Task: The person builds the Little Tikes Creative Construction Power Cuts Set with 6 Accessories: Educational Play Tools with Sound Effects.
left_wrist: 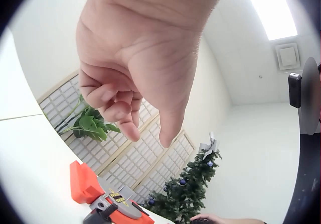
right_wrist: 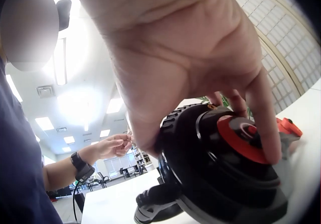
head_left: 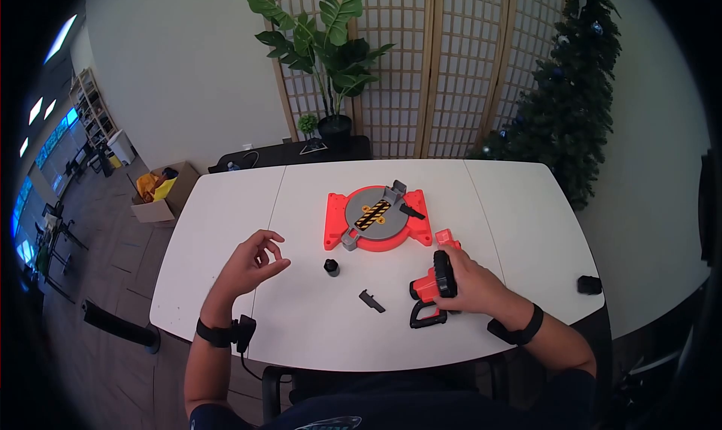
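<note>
One red-and-gray base (head_left: 359, 212) lies ahead and leftward of the right grip (head_left: 472, 282), clamped on a red-and-black toy (head_left: 426, 285); the left grip (head_left: 250, 266) (empty, fingers loosely curled) hangs farther off

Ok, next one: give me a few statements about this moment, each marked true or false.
1. The right hand grips the red-and-black toy. True.
2. The left hand grips the black cylinder. False: that hand holds nothing; the cylinder stands on the white table.
3. The striped patch is on the grey disc. True.
4. The plant stands on the white table. False: it is behind that table.
5. The left wrist wears a black band. True.
</note>
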Demonstrator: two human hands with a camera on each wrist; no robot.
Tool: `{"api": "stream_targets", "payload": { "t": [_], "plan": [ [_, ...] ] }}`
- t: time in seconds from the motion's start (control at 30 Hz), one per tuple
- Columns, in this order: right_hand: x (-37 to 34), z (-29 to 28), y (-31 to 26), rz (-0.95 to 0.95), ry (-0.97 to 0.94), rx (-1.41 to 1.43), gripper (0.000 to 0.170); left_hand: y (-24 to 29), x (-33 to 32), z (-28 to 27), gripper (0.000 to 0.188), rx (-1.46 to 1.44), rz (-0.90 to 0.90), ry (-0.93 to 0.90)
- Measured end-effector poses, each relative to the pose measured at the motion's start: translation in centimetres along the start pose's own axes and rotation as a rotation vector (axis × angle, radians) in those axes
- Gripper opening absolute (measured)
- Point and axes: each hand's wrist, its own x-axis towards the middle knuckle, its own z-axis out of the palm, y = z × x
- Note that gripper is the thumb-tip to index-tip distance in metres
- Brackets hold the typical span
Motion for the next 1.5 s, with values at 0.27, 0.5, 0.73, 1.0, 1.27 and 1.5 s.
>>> {"api": "stream_targets", "payload": {
  "t": [0.27, 0.5, 0.73, 1.0, 1.27, 1.5],
  "plan": [
    [-0.4, -0.1, 1.1, 0.048, 0.108, 0.125, 0.101, -0.1, 0.2, 0.4, 0.039, -0.010, 0.021, -0.011],
    [-1.5, -2.1, -0.3, -0.032, 0.190, 0.227, 0.100, 0.1, 0.3, 0.8, 0.039, -0.022, 0.023, -0.026],
    [-0.2, -1.7, -0.3, -0.275, 0.307, 0.464, 0.099, 2.0, 1.4, 2.3, 0.043, -0.089, 0.024, -0.130],
    [2.7, 0.7, -1.9, -0.367, 0.309, 0.526, 0.104, 5.0, 3.3, 5.6, 0.062, -0.121, -0.005, -0.433],
    [4.4, 1.5, -4.9, -0.494, 0.377, 0.412, 0.099, 5.9, 4.7, 9.4, 0.062, -0.237, -0.061, -0.446],
    [4.8, 1.6, -5.9, -0.417, 0.336, 0.452, 0.112, 6.7, 5.0, 9.9, 0.056, -0.241, -0.167, -0.290]
  ]
}}
